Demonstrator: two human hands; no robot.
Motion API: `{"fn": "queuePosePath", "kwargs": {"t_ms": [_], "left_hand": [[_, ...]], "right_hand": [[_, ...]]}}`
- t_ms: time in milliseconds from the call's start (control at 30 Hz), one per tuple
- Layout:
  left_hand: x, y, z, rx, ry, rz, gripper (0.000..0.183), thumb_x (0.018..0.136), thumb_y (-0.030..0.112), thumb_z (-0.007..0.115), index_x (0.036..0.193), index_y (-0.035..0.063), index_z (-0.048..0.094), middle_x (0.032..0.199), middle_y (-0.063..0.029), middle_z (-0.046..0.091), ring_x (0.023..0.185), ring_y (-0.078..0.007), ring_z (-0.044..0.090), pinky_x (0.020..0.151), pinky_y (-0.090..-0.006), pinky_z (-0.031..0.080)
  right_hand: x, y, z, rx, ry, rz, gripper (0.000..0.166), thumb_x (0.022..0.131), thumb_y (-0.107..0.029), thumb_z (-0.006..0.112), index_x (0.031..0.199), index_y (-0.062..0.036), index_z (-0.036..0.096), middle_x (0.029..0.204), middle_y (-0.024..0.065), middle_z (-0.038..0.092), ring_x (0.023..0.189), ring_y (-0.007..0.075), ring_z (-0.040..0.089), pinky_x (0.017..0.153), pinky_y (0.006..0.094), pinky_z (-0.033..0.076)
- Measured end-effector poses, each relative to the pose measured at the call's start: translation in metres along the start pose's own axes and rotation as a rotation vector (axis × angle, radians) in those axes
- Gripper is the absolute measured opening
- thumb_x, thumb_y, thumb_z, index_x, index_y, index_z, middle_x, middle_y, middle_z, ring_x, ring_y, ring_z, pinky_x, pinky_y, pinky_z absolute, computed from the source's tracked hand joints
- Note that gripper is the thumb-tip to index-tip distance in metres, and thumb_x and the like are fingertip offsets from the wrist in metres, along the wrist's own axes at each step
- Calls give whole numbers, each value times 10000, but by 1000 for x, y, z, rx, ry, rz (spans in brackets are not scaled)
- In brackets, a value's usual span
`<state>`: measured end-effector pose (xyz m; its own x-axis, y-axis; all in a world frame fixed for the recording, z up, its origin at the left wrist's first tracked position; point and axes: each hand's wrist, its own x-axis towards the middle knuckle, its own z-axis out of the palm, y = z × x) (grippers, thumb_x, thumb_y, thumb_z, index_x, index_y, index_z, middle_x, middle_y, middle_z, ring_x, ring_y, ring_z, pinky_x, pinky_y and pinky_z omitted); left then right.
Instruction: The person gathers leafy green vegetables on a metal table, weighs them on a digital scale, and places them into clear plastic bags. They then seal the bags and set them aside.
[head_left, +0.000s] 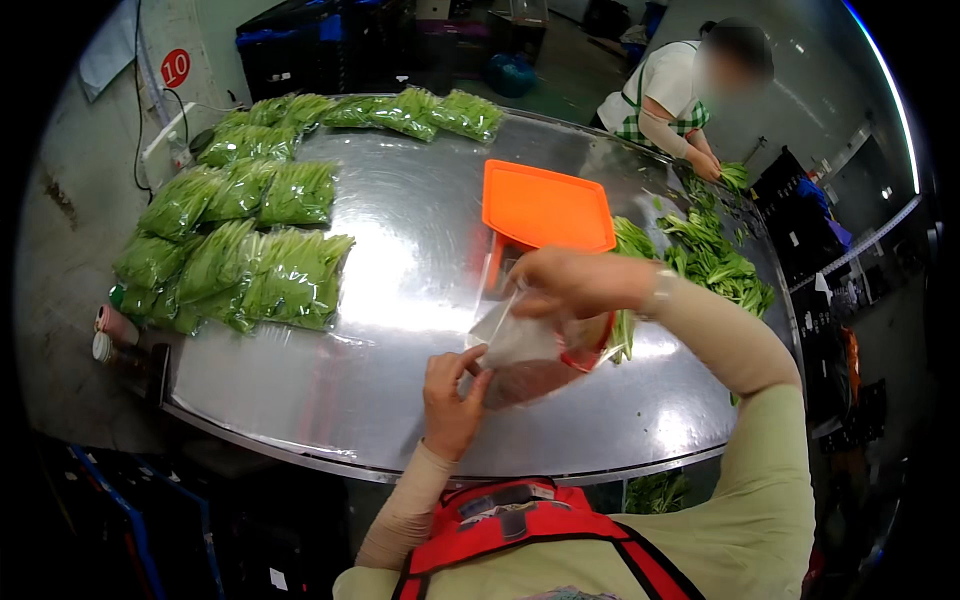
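Observation:
A clear plastic bag (517, 352) is stretched between my two hands above the steel table (405, 375). My left hand (452, 397) pinches the bag's near left edge between thumb and fingers. Higher up, my right hand (574, 283) is blurred, its fingers curled at the bag's upper part; its exact grip is hard to make out. Just beyond it stands a scale with an orange tray (549, 206), its lower part partly hidden by my right hand and the bag. Loose leafy greens (712, 259) lie to the right of the scale, partly behind my right forearm.
Several filled bags of greens (292, 277) are stacked at the left, with more along the far edge (405, 112). A co-worker (667, 97) handles greens at the far right corner. Bottles (114, 326) stand by the left edge. Black crates (292, 45) are beyond the table.

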<state>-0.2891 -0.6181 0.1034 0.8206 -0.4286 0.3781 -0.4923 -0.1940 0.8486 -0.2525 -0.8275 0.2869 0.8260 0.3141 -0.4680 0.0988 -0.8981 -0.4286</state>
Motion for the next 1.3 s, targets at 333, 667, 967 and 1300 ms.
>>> {"fn": "queuePosePath", "kwargs": {"t_ms": [333, 667, 967, 1300], "left_hand": [[51, 23, 16, -190, -33, -127, 479, 752, 124, 757, 1200, 54, 603, 784, 26, 599, 814, -131, 486, 756, -283, 407], [73, 14, 39, -472, -161, -173, 455, 855, 126, 665, 1276, 47, 514, 1007, -35, 638, 1021, -130, 552, 856, -299, 446], [63, 0, 25, -897, -66, -427, 142, 861, 13, 640, 1003, 8, 644, 866, -15, 638, 789, -71, 558, 715, -212, 453], [36, 43, 7, -690, 16, -291, 56, 903, 40, 610, 948, 16, 633, 829, 33, 593, 751, -52, 551, 708, -200, 453]], "right_hand": [[-91, 6, 11, 239, 109, -214, 287, 877, -220, 662, 1074, -13, 634, 907, 155, 657, 800, 260, 641, 724, 356, 501], [-89, 35, 42, 354, 331, -318, 319, 879, -62, 489, 1173, 27, 575, 994, 198, 645, 907, 265, 637, 824, 336, 483], [-102, 65, 53, 486, 346, -217, 287, 891, -109, 504, 1139, 9, 584, 981, 169, 651, 890, 229, 621, 807, 333, 481], [-106, 9, 61, -266, 723, -324, 143, 768, -143, 691, 884, -87, 629, 727, 86, 610, 674, 296, 606, 575, 385, 466]]}}
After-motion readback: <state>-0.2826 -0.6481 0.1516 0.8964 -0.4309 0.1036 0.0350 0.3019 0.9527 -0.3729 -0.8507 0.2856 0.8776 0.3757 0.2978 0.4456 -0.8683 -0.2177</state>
